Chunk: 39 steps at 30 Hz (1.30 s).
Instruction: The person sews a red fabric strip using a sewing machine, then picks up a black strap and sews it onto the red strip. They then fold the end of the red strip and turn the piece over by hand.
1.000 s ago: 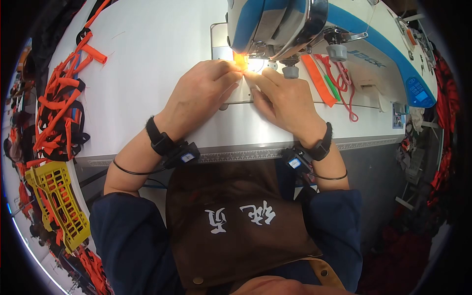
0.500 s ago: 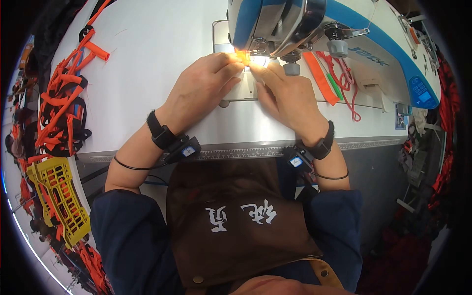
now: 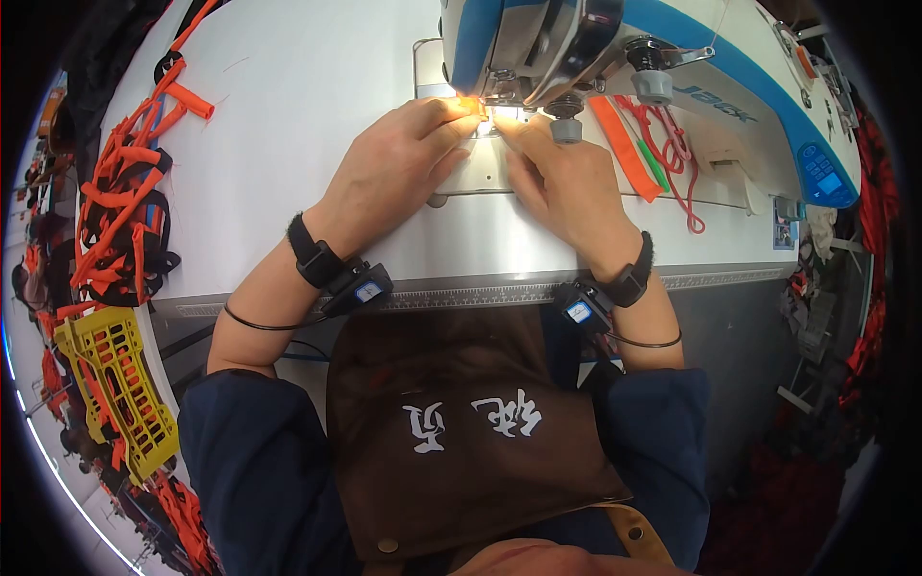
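Note:
Under the head of a sewing machine [image 3: 533, 48], a small orange fabric piece [image 3: 474, 104] glows in the lamp light beside the presser foot. My left hand [image 3: 399, 158] lies left of the needle area, with thumb and forefinger pinched on this piece. On the other side, my right hand [image 3: 569, 182] has its fingers drawn together, fingertips by the presser foot over the metal needle plate [image 3: 475, 176]. Glare and the fingers hide whatever the right fingertips hold. Both wrists carry black straps with small devices.
Orange and black strips [image 3: 120, 197] lie heaped on the left of the white table [image 3: 259, 125]. A yellow plastic basket [image 3: 120, 394] hangs beyond its left edge. Right of the needle lie an orange strip [image 3: 626, 149], a green piece [image 3: 653, 165] and red cord [image 3: 693, 192]. A ruler [image 3: 461, 296] runs along the front edge.
My right fingertips have shifted slightly rightward, away from the left fingertips. The left hand stays nearly in place on the orange fabric piece.

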### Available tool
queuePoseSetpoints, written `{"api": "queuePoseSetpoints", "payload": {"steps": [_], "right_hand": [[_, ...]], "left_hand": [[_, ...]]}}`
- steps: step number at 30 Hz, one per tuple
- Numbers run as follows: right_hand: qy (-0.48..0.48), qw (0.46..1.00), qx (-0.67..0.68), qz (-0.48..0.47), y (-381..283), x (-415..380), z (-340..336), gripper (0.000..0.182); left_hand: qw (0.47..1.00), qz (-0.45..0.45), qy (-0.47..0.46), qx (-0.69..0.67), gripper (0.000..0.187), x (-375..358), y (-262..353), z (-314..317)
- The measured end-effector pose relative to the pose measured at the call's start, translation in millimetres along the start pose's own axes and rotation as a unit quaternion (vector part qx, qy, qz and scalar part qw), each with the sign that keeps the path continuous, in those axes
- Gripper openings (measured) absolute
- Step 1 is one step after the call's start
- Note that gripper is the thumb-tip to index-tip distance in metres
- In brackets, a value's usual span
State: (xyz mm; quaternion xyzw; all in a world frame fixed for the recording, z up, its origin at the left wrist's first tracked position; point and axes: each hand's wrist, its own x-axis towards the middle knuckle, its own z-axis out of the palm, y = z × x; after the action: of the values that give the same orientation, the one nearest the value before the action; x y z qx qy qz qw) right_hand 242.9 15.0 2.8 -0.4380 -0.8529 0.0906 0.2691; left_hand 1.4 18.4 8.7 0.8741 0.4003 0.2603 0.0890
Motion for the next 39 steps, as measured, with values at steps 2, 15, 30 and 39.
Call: {"api": "queuePoseSetpoints", "payload": {"steps": [2, 15, 30, 39], "right_hand": [[-0.003, 1.000, 0.000, 0.002, 0.6, -0.3, 0.6, 0.020], [0.005, 1.000, 0.004, -0.004, 0.5, 0.6, 0.6, 0.018], [-0.009, 1.000, 0.002, 0.008, 0.5, 0.3, 1.2, 0.016], [-0.001, 1.000, 0.002, -0.001, 1.6, -0.5, 2.0, 0.015]], "left_hand": [[1.000, -0.005, -0.006, -0.003, 0.035, -0.5, -0.6, -0.1], [1.000, -0.009, -0.009, -0.011, 0.037, 0.5, -0.5, -0.5], [1.000, -0.012, -0.011, -0.013, 0.041, 1.4, 0.4, -1.7], [1.000, -0.019, -0.020, -0.016, 0.041, 2.7, -0.3, -3.5]]}}
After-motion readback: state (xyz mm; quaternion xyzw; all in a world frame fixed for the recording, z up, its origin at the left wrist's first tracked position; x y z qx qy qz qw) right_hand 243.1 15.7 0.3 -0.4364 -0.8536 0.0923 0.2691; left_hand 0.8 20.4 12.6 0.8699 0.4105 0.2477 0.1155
